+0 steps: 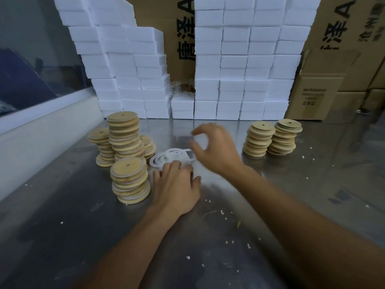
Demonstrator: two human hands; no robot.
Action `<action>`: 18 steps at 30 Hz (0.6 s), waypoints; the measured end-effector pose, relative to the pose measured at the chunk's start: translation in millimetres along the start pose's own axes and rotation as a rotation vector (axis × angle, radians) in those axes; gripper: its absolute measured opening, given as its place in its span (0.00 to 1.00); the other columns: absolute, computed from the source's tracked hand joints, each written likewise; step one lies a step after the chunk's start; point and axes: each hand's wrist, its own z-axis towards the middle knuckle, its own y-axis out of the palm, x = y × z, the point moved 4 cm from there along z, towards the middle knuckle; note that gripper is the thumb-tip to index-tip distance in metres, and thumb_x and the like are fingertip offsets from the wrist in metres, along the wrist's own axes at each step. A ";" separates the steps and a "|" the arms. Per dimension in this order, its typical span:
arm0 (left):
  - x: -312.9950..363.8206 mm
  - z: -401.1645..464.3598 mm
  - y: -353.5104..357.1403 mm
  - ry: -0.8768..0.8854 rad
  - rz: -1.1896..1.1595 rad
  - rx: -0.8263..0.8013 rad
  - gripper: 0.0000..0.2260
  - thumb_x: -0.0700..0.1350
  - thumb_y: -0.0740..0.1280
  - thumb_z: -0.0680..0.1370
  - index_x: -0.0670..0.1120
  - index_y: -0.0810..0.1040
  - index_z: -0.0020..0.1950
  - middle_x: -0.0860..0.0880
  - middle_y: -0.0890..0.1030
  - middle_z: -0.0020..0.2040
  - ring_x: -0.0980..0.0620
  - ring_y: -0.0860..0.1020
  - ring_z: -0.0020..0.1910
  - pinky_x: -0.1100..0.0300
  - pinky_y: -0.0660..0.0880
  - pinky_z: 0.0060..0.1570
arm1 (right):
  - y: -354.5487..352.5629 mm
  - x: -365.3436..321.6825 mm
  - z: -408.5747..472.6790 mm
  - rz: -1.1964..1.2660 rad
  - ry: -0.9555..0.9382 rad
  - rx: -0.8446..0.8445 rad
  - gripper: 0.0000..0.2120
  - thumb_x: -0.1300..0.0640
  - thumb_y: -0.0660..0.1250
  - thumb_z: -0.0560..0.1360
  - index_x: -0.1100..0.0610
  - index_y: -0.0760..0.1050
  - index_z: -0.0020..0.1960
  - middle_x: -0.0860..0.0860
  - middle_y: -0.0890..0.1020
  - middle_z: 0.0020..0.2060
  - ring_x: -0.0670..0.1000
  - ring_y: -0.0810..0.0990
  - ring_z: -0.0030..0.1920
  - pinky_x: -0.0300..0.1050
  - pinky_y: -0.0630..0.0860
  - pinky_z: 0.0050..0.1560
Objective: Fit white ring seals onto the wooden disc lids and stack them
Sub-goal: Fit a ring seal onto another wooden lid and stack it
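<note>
Two bare hands work over a pile of white ring seals on a steel table.

The left hand rests flat on the pile's near edge, fingers straight. The right hand hovers above, blurred, fingers curled, holding nothing visible. Sealed wooden lids are stacked towards the table's left edge, plain lids towards the far right corner.

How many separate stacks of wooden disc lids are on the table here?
6: four clustered at left, the nearest stack, the tall stack, one behind-left, one behind-right, partly hidden; two at right.
</note>
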 end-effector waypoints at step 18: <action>-7.0 1.9 -6.4 -0.047 -0.158 0.217 0.21 0.33 0.65 0.71 0.47 0.74 0.62 0.46 0.76 0.54 0.44 0.72 0.53 0.58 0.64 0.42 | -56.3 98.8 22.9 -0.472 0.305 0.084 0.18 0.69 0.65 0.66 0.55 0.57 0.30 0.51 0.65 0.27 0.60 0.67 0.35 0.47 0.60 0.41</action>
